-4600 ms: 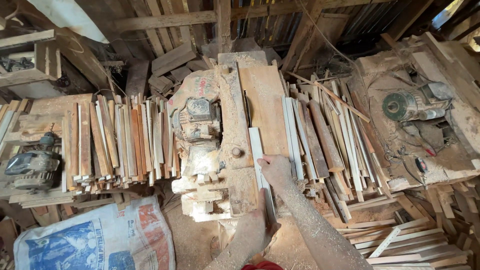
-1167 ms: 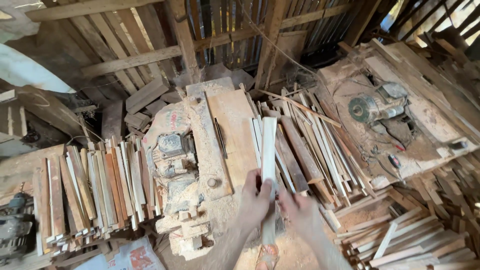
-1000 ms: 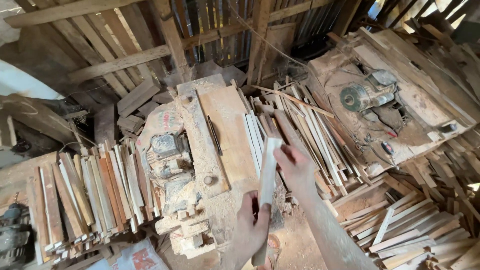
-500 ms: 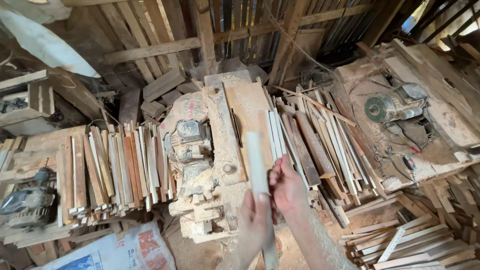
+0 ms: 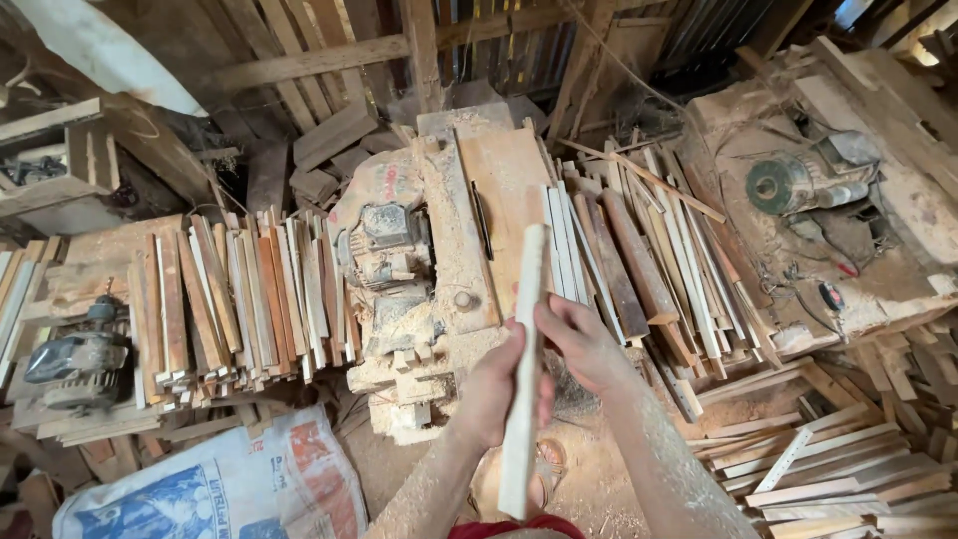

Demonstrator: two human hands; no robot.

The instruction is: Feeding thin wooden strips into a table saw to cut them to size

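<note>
A long pale wooden slat points away from me, over the front of a sawdust-covered table saw. My left hand grips its lower half. My right hand holds it a little higher, from the right side. Both forearms are dusted with sawdust. The saw's flat wooden top lies just beyond the slat's far tip, with a dark blade slot in it.
A stack of slats lies left of the saw, another pile right of it. An electric motor sits far left, a second machine far right. A printed sack lies at bottom left, loose slats at bottom right.
The slat has been lifted off the right pile and brought in front of me. My left hand joined my right on it, and my view swung back to the left.
</note>
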